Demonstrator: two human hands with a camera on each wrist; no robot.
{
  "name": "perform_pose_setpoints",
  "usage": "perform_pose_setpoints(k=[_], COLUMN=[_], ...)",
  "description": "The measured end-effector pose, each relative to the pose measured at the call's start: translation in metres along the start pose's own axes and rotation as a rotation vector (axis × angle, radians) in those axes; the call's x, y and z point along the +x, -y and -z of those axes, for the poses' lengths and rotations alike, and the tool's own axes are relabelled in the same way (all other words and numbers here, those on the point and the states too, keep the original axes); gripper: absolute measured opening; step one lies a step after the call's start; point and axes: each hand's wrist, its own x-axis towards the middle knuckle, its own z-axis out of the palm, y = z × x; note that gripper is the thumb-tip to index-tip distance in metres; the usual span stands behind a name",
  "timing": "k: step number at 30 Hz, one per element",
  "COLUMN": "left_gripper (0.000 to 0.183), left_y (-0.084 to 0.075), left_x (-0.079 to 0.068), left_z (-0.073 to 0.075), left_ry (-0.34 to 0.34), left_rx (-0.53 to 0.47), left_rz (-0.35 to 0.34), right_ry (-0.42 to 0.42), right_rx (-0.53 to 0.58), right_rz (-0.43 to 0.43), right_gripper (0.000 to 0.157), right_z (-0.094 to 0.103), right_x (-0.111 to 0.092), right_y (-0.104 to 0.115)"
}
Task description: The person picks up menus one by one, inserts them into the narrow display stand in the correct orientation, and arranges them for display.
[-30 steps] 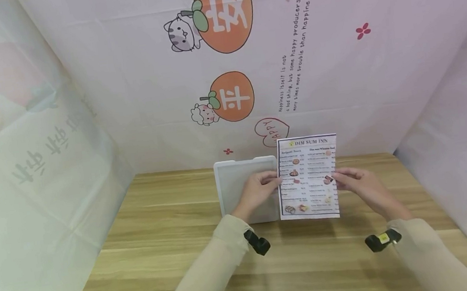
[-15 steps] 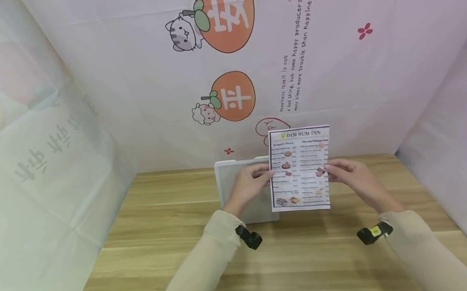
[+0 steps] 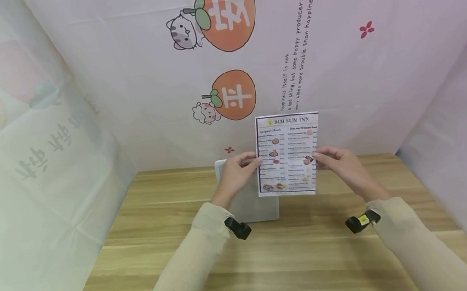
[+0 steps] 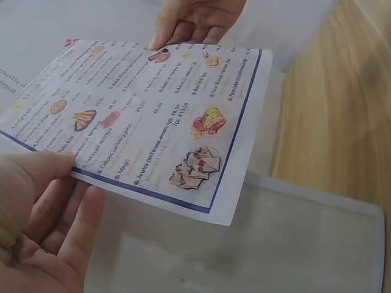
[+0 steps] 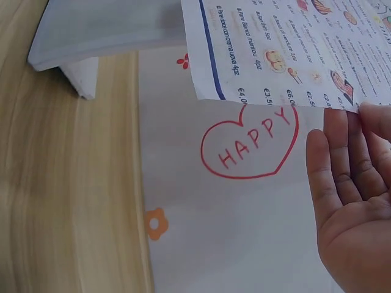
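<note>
A printed paper menu (image 3: pixel 289 155), headed "DIM SUM INN", hangs in the air between both hands, its print towards the head camera. My left hand (image 3: pixel 237 174) pinches its left edge, thumb on the printed face, as the left wrist view also shows with the left hand (image 4: pixel 49 226). At the opposite edge my right hand (image 3: pixel 346 166) pinches the sheet; in the right wrist view that hand (image 5: pixel 354 189) has its fingers behind the paper. Behind the menu and left hand stands a white-framed grey panel (image 3: pixel 262 209), upright on the table and partly hidden.
The wood-grain table (image 3: pixel 316 261) ends at a printed cloth backdrop (image 3: pixel 146 102), with pale cloth also at both sides. In the right wrist view a white support leg (image 5: pixel 82 76) props the panel from behind.
Both hands have carried the menu up and to the left, so it now overlaps more of the panel's upper part. The panel has stayed in place.
</note>
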Motion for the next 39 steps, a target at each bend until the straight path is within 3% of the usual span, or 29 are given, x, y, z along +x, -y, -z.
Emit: perform_pose_setpoints(k=[5,13,19,27,39], left_gripper=[0.030,0.029,0.028,0.031,0.032], left_y=[-0.004,-0.009,-0.015,-0.023,-0.032], left_x=[0.001,0.005,0.012,0.017,0.028], left_z=[0.011,0.026,0.039,0.053,0.070], left_ry=[-0.033,-0.021,-0.027,-0.055,-0.083], left_rx=[0.025,-0.048,-0.080,-0.073,-0.076], left_rz=[-0.015,0.003,-0.020,0.008,-0.012], right_ry=[-0.001,0.006,-0.008,-0.010,-0.027], right_rx=[0.023,0.009,0.030,0.063,0.061], right_rz=[0.035,0.047,0.099,0.132,0.170], right_gripper=[0.055,0.058,0.052,0.048,0.045], right_z=[-0.005,-0.010,-0.014,-0.018,-0.022], right_x=[0.007,0.015,0.025,0.038,0.050], right_y=[0.008,0.025,0.041,0.058,0.079])
